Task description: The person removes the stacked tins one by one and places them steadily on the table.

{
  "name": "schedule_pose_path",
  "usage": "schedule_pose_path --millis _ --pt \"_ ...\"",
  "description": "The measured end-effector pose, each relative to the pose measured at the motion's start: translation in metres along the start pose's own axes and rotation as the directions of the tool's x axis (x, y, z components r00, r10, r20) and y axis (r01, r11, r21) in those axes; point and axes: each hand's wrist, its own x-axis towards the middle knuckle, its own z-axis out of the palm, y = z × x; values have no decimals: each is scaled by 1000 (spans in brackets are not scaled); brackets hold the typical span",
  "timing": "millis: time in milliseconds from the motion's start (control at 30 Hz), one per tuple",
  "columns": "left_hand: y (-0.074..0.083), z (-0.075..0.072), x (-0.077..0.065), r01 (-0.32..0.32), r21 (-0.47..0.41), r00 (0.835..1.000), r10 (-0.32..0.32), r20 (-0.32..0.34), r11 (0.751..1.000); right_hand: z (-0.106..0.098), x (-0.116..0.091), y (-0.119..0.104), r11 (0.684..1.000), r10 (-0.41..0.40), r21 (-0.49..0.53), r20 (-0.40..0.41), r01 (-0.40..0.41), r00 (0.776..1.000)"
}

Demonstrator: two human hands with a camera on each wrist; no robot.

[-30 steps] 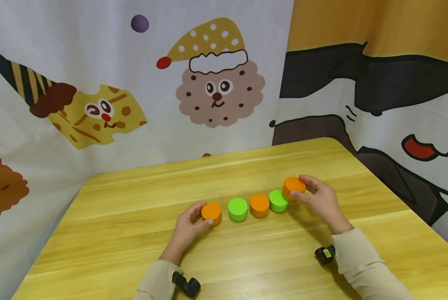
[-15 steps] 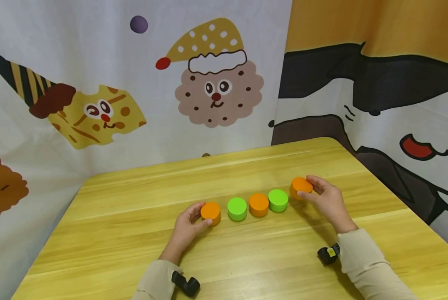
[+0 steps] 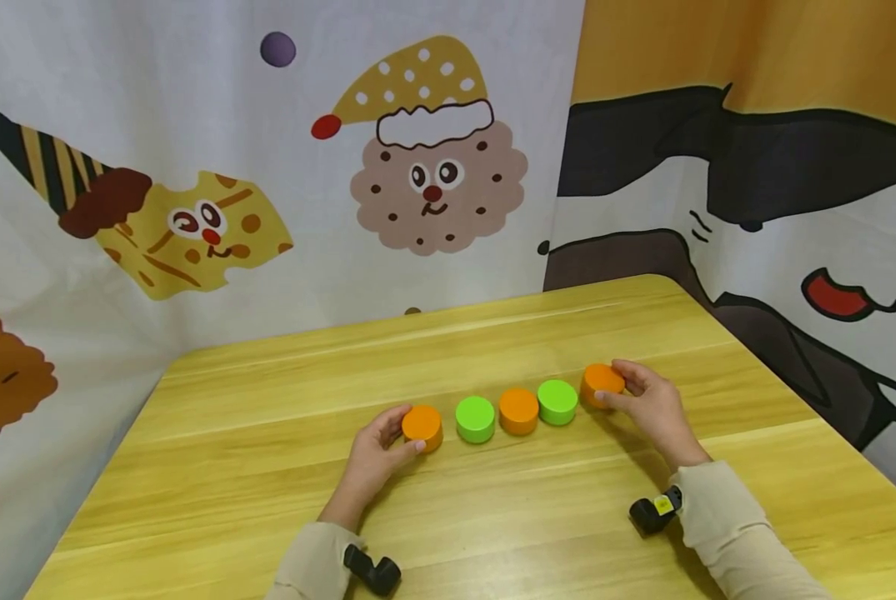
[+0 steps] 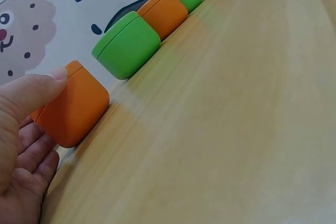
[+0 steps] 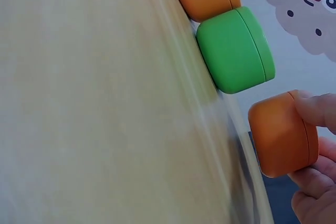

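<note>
Small round containers, each with a seam near the top like a lid, form a slanting row in the head view. My left hand (image 3: 375,448) grips the orange container (image 3: 422,427) at the row's left end, thumb at its near side. In the left wrist view that orange container (image 4: 76,108) rests on the table. At the right end, my right hand (image 3: 656,410) pinches another orange container (image 3: 600,385) between thumb and fingers, its base close to the tabletop. Between the hands stand a green container (image 3: 475,419), an orange container (image 3: 518,412) and a second green container (image 3: 557,402).
The wooden table (image 3: 448,517) ends at the back against a white curtain (image 3: 312,275) printed with cartoon figures. A small black camera (image 3: 372,571) sits on the left wrist, and another camera (image 3: 653,512) on the right.
My right hand has moved its orange container right, away from the green one beside it, then lowered it toward the table. My left hand stays at its container.
</note>
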Motion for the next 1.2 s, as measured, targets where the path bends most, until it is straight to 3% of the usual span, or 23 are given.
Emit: schedule_pose_path --millis 467,867,1200 --pt "0 0 -1 -2 8 1000 2 -4 1000 8 2 4 998 13 64 51 -16 999" --pt "0 -1 2 8 33 1000 -8 -8 999 9 1 3 999 0 43 55 -2 998" --pt "5 -2 2 26 -45 1000 -26 5 999 11 2 3 1000 -10 28 53 9 999"
